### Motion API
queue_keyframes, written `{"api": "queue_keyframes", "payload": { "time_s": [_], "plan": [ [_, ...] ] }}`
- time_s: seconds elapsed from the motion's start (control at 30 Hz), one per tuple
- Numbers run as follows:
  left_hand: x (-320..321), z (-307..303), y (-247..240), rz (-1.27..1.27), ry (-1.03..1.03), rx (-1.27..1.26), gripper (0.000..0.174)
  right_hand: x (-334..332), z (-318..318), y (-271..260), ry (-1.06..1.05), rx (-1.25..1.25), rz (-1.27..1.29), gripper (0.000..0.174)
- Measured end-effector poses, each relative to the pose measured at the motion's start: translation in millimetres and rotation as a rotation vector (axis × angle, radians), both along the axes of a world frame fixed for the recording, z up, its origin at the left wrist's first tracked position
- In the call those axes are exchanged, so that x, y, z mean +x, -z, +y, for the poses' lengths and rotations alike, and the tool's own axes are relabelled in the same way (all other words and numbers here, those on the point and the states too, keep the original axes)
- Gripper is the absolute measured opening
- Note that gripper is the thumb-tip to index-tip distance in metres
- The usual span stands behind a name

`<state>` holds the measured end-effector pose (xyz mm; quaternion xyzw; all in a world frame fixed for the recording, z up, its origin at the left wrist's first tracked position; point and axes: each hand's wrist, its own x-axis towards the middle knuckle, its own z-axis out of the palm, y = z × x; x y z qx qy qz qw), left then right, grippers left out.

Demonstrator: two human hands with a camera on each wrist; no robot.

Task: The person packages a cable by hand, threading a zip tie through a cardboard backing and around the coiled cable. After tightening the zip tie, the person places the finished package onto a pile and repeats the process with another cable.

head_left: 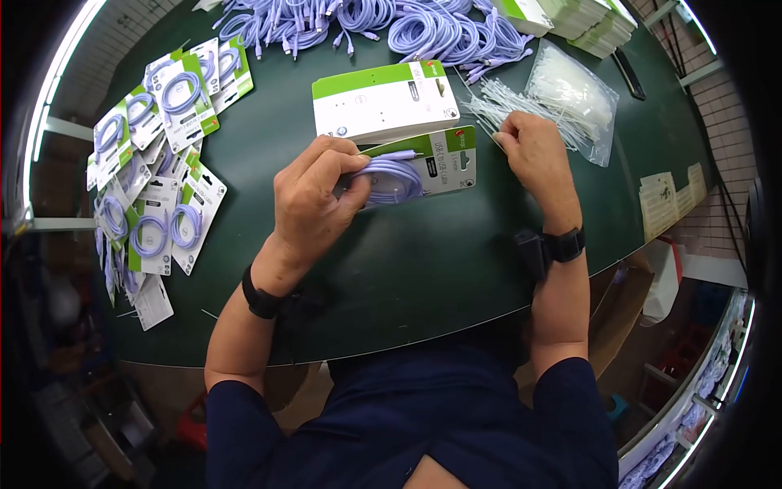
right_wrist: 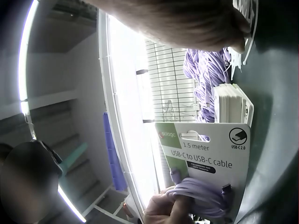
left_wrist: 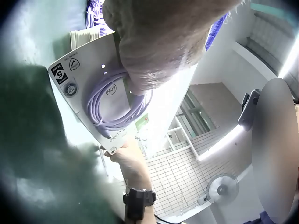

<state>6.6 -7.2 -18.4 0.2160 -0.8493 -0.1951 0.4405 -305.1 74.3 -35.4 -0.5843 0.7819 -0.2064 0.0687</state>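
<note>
My left hand (head_left: 314, 187) pinches a coiled lilac USB-C cable (head_left: 397, 181) against its white-and-green backing card (head_left: 456, 163). In the right wrist view the card's printed front (right_wrist: 205, 154) faces the camera, with the thumb over the coil. My right hand (head_left: 538, 159) is at the near edge of a heap of thin white cable ties (head_left: 509, 106), thumb and forefinger pinched together on the end of a cable tie (head_left: 486, 128). Behind the held card lies a stack of blank backing cards (head_left: 383, 102).
Carded cables (head_left: 151, 224) pile up at the table's left. Loose lilac cable coils (head_left: 423, 33) lie along the back. A clear bag of ties (head_left: 578, 90) is at the right, near more card stacks (head_left: 582, 24) and a dark slim object (head_left: 629, 75).
</note>
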Motion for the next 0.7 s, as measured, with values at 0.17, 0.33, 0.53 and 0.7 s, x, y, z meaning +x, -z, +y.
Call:
{"api": "queue_keyframes", "payload": {
  "time_s": [0.17,0.33,0.53,0.7],
  "plan": [
    [-4,2,1,-0.003,0.022,-0.057,0.023,1,2,6,0.014,-0.084,-0.062,0.017],
    [-6,9,-5,-0.060,0.047,-0.135,0.025,5,4,0,0.007,-0.086,0.055,0.018],
    [-9,20,-9,-0.085,0.142,-0.230,0.028,-3,5,-4,0.028,-0.282,0.000,0.016],
    [-14,26,-12,-0.080,0.194,-0.264,0.030,7,2,-25,0.097,-0.342,-0.699,0.015]
  ]
}}
